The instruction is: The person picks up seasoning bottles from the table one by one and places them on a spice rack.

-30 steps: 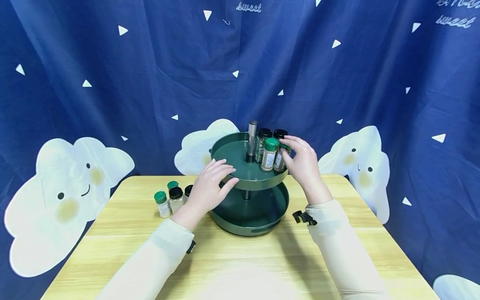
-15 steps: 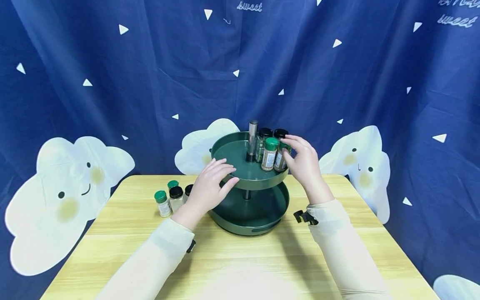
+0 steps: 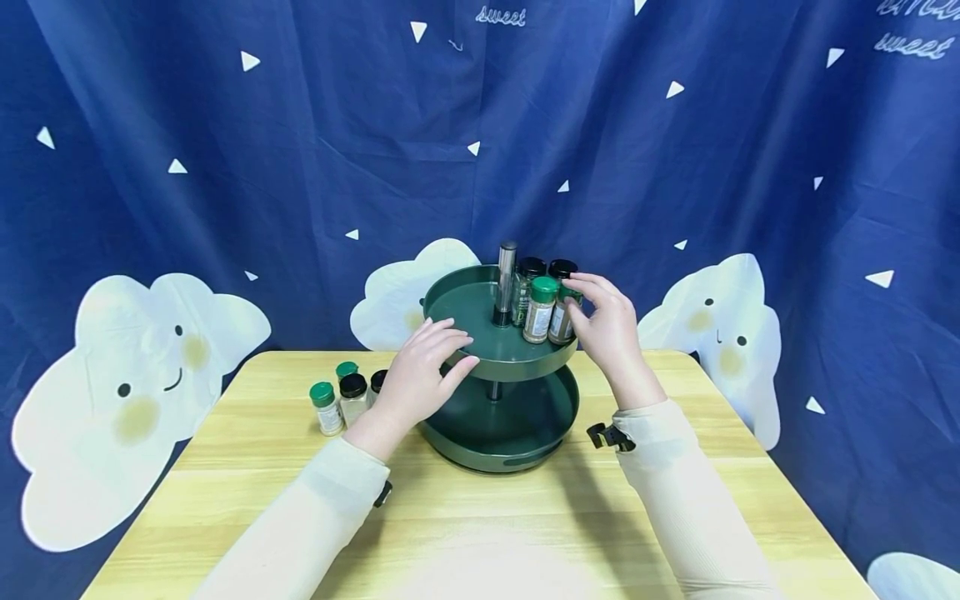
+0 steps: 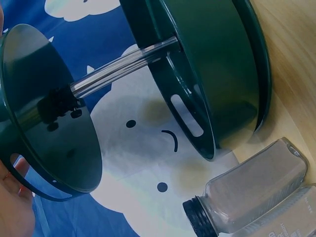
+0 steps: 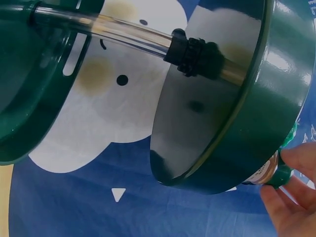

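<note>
Your right hand (image 3: 606, 327), angled inward, pinches a green-capped spice jar (image 3: 559, 325) standing on the rotating rack's upper tray (image 3: 517, 369); your left hand (image 3: 418, 373), fingers loosely extended, is at its near-left rim.

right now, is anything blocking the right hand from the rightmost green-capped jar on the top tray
Nothing visible does: the right hand is at the cap of the rightmost jar. The other green-capped jar stands beside it, toward the pole, not between them.
</note>
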A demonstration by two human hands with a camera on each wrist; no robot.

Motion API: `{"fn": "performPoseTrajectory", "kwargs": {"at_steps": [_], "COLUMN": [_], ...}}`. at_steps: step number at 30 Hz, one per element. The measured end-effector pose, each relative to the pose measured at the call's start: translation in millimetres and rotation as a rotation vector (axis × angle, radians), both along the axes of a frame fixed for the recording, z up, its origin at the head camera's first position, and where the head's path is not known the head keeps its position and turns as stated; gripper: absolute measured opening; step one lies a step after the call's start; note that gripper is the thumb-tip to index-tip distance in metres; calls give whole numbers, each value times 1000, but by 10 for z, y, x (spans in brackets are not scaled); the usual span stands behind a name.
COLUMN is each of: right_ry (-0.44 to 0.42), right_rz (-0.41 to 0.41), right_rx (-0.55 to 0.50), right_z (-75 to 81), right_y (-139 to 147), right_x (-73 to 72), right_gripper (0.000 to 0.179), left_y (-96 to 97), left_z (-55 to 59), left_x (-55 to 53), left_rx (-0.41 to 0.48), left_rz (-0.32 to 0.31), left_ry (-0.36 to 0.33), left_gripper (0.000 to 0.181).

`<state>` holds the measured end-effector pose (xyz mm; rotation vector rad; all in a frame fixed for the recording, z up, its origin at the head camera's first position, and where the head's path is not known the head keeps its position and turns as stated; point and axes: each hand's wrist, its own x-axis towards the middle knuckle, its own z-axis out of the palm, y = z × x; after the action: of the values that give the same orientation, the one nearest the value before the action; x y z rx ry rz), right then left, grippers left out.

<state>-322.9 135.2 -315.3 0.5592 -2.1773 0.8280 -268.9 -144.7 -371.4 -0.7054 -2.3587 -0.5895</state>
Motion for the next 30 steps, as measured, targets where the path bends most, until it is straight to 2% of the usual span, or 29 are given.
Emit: {"fn": "performPoseTrajectory", "kwargs": {"at_steps": [16,30], "right_ry": [-15,15], "right_rz": [-9,9], "right_rx": [12,0], "right_z": [-1,36], "right_y": [15,46], "right_x": [16,87], "right_gripper": [26,25], "left_y": [-2,-2], "left_z": [-10,9], "left_x": [13,10], "left_rx": [3,1], "left_rz": [0,-2], "left_ry": [-8,-7], "left_gripper": [42,42]}}
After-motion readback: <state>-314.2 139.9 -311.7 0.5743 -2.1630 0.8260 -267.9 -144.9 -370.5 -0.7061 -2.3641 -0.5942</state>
